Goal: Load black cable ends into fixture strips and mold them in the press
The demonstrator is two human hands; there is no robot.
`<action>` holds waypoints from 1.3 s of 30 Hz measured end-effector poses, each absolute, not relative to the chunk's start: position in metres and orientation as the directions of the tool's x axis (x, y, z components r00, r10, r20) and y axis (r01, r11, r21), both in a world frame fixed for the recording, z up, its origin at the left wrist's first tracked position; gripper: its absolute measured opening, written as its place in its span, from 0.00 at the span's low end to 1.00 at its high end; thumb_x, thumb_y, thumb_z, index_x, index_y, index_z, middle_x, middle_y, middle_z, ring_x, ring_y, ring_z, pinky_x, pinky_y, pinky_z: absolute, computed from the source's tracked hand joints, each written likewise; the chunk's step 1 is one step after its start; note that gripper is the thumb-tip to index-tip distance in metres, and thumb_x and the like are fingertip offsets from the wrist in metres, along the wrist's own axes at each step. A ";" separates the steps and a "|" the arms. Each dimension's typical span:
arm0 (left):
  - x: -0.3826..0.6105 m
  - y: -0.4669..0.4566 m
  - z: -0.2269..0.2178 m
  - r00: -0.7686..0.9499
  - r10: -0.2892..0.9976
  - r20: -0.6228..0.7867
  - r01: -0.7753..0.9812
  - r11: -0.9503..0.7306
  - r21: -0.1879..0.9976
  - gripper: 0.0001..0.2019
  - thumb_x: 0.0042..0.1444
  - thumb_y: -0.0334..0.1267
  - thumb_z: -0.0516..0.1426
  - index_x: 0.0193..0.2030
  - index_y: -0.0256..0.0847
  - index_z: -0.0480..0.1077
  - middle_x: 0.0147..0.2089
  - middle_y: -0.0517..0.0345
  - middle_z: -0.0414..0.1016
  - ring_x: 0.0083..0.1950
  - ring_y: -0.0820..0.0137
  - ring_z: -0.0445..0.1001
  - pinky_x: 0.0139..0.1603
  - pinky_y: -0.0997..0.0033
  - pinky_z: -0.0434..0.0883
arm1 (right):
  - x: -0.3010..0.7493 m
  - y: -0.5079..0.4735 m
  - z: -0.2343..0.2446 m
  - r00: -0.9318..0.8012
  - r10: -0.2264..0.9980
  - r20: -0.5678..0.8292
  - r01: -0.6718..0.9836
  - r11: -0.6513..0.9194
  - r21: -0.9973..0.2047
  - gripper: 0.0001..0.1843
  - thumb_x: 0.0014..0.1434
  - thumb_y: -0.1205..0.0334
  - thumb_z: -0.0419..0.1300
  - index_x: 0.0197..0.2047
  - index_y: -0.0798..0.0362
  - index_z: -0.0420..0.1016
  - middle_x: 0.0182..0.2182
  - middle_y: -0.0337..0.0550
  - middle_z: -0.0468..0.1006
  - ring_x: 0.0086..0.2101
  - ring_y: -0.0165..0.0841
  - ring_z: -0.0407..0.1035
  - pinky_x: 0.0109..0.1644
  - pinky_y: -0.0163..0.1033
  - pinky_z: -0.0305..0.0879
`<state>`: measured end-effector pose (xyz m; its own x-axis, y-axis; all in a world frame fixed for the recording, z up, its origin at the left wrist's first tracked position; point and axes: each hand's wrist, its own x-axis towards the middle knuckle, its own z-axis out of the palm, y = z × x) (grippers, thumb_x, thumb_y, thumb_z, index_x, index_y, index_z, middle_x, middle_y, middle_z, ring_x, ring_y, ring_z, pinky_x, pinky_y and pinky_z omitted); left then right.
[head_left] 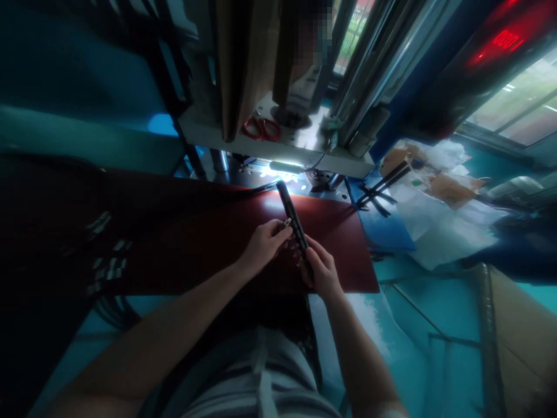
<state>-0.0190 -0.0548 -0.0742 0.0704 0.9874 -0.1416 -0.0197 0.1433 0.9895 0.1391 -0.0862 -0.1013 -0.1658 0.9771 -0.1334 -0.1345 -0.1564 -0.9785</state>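
My right hand (pixel 321 266) is closed around the lower end of a long narrow black bar (pixel 292 213), which slants up and to the left over the red-brown table top. Evenly spaced segments show along the bar. My left hand (pixel 270 239) is beside it, thumb and fingers pinched on a small pale piece (pixel 287 222) close to the bar's left edge. Whether that piece touches the bar I cannot tell. Some small light bits below the left fingertips are blurred. Black cables (pixel 226 191) run along the table's far edge toward the bar's upper end.
A press-like machine with a lit work area (pixel 287 171) stands behind the table (pixel 343 249). Red-handled scissors (pixel 261 129) lie on its ledge. Cables with pale ends (pixel 111 268) lie at the left. Plastic bags (pixel 448 203) and a cardboard box (pixel 517 331) are at the right.
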 end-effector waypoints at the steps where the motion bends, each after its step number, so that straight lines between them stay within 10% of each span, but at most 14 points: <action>1: -0.021 -0.053 -0.075 0.048 0.991 -0.128 -0.023 0.129 0.991 0.11 0.54 0.46 0.52 0.33 0.40 0.63 0.18 0.68 0.61 0.16 0.79 0.56 0.18 0.79 0.53 | 0.140 -0.086 -0.102 -0.149 0.977 -0.151 -0.166 -0.176 -0.970 0.26 0.56 0.50 0.57 0.56 0.52 0.67 0.17 0.32 0.68 0.11 0.20 0.54 0.10 0.26 0.48; 11: -0.029 -0.052 -0.076 0.011 0.995 0.104 0.335 -0.102 0.937 0.07 0.52 0.40 0.55 0.32 0.40 0.68 0.30 0.58 0.72 0.32 0.71 0.69 0.33 0.75 0.63 | 0.144 -0.088 -0.106 -0.150 0.971 -0.187 -0.210 -0.216 -0.954 0.27 0.56 0.49 0.58 0.57 0.50 0.66 0.17 0.32 0.69 0.11 0.21 0.54 0.10 0.25 0.49; 20: -0.027 -0.045 -0.071 0.229 0.921 -0.315 -0.071 0.339 0.938 0.11 0.53 0.41 0.51 0.23 0.40 0.59 0.12 0.70 0.52 0.10 0.81 0.46 0.11 0.79 0.44 | 0.146 -0.087 -0.107 -0.174 0.968 -0.183 -0.176 -0.214 -0.961 0.27 0.55 0.49 0.59 0.57 0.49 0.66 0.18 0.32 0.69 0.11 0.21 0.54 0.10 0.25 0.50; 39: -0.038 -0.035 -0.070 0.399 0.814 -0.422 -0.172 0.519 0.837 0.11 0.51 0.40 0.53 0.22 0.40 0.57 0.11 0.71 0.49 0.09 0.83 0.44 0.08 0.83 0.40 | 0.144 -0.085 -0.103 -0.205 0.967 -0.148 -0.136 -0.178 -0.975 0.27 0.56 0.50 0.59 0.57 0.50 0.66 0.19 0.33 0.70 0.11 0.19 0.54 0.09 0.25 0.49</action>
